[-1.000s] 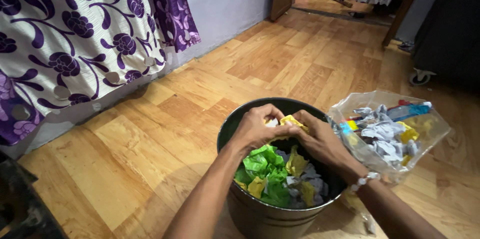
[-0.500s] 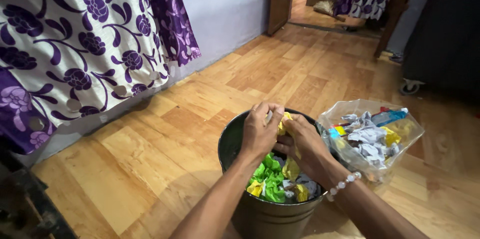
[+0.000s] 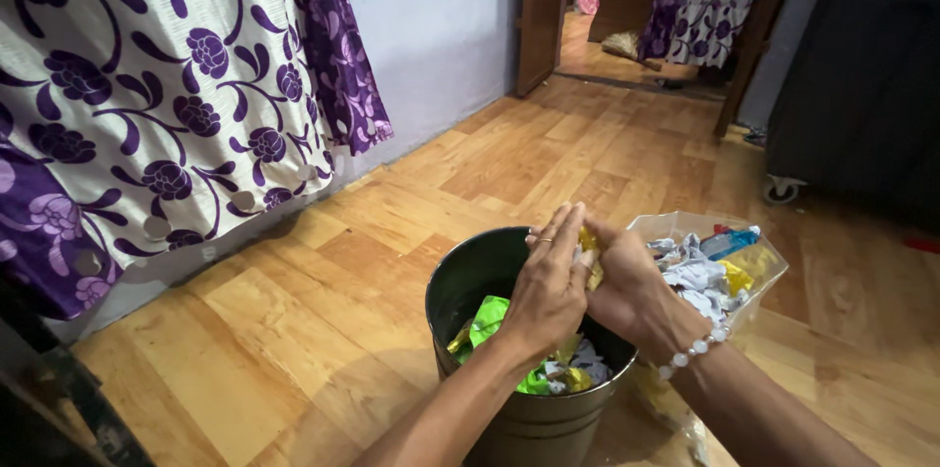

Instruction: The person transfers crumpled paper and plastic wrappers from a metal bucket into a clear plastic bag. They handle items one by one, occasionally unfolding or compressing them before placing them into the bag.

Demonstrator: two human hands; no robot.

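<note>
A dark round bucket (image 3: 460, 281) stands on the wooden floor and holds crumpled green, yellow and white wrappers (image 3: 490, 318). Above its opening my left hand (image 3: 548, 286) and my right hand (image 3: 627, 291) press together, palms facing, around a yellow and white wrapper (image 3: 590, 250) that peeks out between them. My right wrist carries a white bead bracelet (image 3: 693, 351). Just right of the bucket lies a clear plastic bag (image 3: 720, 266) stuffed with more wrappers.
A purple floral curtain (image 3: 166, 105) hangs along the left wall. A doorway (image 3: 627, 7) at the back leads to another room. A dark piece of furniture on wheels (image 3: 852, 85) stands at the right. A dark object (image 3: 49, 408) sits at the bottom left.
My hands have risen from inside the bucket and closed together around the yellow wrapper. The view has tilted up, showing more of the doorway.
</note>
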